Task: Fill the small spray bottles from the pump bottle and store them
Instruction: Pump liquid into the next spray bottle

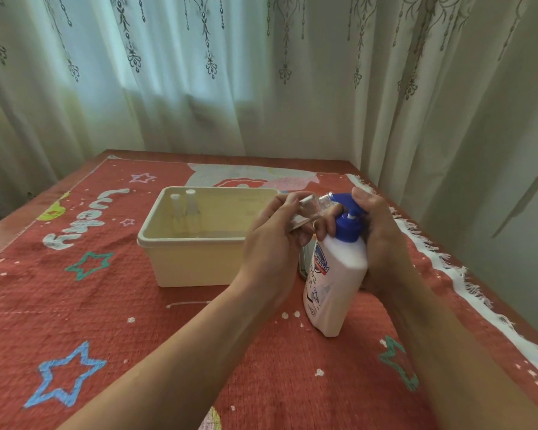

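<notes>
Beside the box (193,265), the pump bottle (336,274) is white, blue-topped

Soft, dim daylight filters through sheer curtain (180,72), brightest at its upper left. Faint shadows fall toward viewer. No glare. Wide-angle bending at edges; slight overall softness.
</notes>
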Demonstrator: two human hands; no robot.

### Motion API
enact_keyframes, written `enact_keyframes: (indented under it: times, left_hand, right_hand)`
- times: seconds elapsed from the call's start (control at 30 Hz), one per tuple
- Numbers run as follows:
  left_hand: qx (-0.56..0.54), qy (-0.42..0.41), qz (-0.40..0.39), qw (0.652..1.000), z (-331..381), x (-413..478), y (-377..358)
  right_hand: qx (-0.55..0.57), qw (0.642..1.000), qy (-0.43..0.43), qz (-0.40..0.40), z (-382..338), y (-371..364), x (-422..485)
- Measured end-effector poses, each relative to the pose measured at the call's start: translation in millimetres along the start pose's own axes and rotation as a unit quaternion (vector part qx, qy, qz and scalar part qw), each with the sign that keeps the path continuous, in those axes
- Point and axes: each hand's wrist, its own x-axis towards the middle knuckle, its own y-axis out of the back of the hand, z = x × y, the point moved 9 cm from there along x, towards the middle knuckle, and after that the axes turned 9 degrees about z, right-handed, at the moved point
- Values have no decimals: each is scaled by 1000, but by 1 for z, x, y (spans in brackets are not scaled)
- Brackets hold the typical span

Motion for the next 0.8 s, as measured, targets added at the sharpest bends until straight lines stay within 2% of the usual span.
enact_keyframes:
  times: [0.8]
  left_hand:
    - [-6,9,-12,1000,0,-1,-2]
  right_hand:
    - [12,1000,2,-3,-3,-1,-1]
